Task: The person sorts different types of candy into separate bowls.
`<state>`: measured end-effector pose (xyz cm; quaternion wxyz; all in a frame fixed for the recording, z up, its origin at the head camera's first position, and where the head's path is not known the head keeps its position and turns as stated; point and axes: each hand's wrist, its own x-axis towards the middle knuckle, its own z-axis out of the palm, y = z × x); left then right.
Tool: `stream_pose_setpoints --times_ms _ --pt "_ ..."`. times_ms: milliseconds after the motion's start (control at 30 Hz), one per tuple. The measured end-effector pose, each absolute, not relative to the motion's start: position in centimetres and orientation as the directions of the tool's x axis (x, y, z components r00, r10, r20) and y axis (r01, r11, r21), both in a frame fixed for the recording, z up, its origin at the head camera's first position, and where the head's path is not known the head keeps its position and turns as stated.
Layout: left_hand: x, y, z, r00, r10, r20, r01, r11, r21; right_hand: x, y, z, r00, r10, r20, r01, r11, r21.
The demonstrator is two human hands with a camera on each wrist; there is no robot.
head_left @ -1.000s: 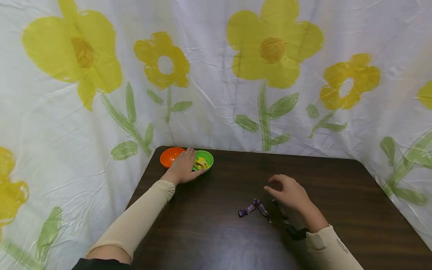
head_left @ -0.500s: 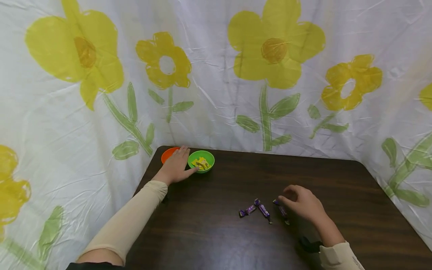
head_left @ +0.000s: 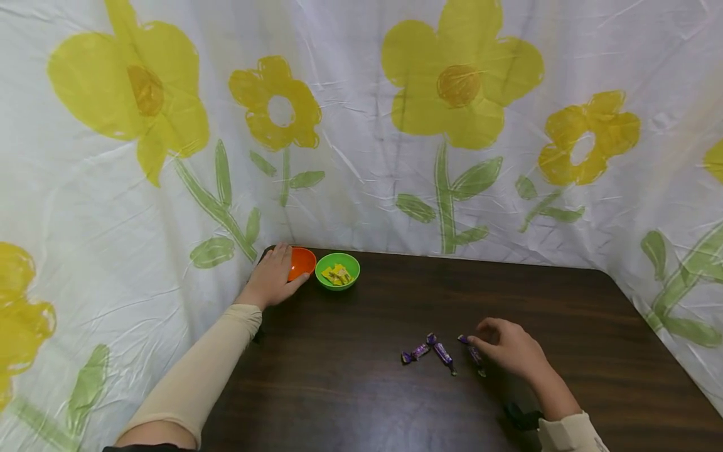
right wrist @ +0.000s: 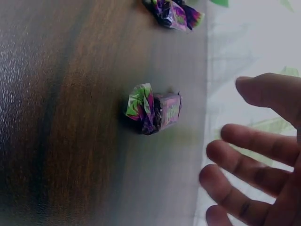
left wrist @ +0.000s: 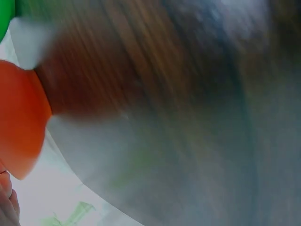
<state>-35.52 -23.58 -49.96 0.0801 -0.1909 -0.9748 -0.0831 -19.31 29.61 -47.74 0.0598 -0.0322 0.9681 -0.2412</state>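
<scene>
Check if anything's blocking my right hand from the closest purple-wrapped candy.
Nothing visible does: no object shows between your right hand and the rightmost purple-wrapped candy. The two other purple-wrapped candies lie on its far side, away from that hand.

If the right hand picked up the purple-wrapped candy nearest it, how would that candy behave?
Probably light: the candy looks small. Its shiny wrapper may feel slippery, and its crumpled end should flex. The flat-sided middle suggests it won't roll easily.
</scene>
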Motion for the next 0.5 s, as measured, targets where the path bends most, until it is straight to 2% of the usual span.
stream_pose_setpoints --times_ms 500 --pt "-35.83 -24.34 -49.97 -0.942 0.308 0.132 0.325 0.936 0.135 -18.98 29.15 -47.99 -0.981 -0.073 -0.18 -0.004 0.935 -0.356"
